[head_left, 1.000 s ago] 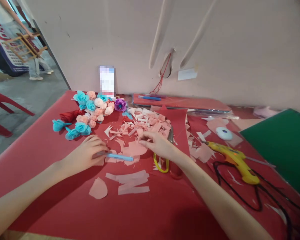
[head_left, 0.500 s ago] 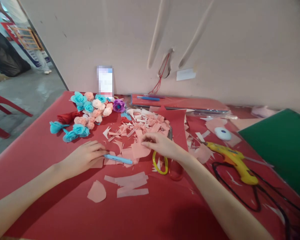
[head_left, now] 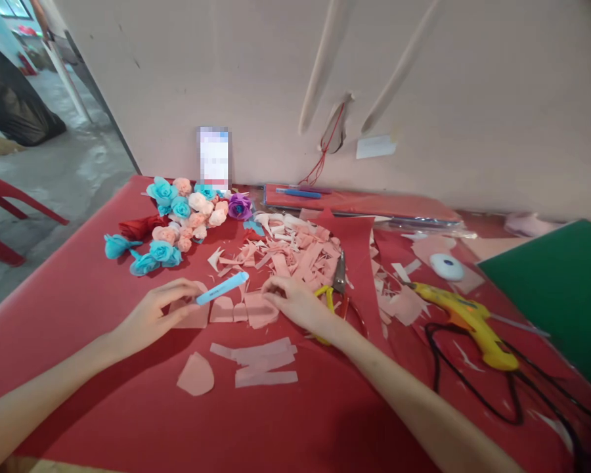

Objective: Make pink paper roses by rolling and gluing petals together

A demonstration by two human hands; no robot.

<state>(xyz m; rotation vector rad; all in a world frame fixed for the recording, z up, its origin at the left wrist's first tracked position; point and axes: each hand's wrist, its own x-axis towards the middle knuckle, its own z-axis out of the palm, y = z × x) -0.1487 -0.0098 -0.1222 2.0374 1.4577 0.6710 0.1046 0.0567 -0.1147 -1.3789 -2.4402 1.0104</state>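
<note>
My left hand (head_left: pixel 160 315) grips one end of a light blue pen (head_left: pixel 222 288), which tilts up to the right above the table. Beneath its fingers lies a pink paper piece (head_left: pixel 190 315). At the centre, my right hand (head_left: pixel 293 303) has its fingertips pinched on a pink paper petal (head_left: pixel 263 316), beside several other petals (head_left: pixel 221 310) in a row. Scissors (head_left: pixel 340 272) with yellow and red handles lie partly under my right wrist. Nearer me are a single cut petal (head_left: pixel 196 374) and pale paper strips (head_left: pixel 266 362).
Paper scraps (head_left: pixel 300 246) are heaped behind my right hand. Paper flowers (head_left: pixel 181 209) and a propped phone (head_left: pixel 214 157) are at the back left. A yellow glue gun (head_left: pixel 465 315) with a black cord, a white round dispenser (head_left: pixel 446 267) and a green sheet (head_left: pixel 556 289) occupy the right.
The pen's right end has swung upward in my left hand. My right hand has moved left with the petal, uncovering more of the scissors. The view has shifted slightly.
</note>
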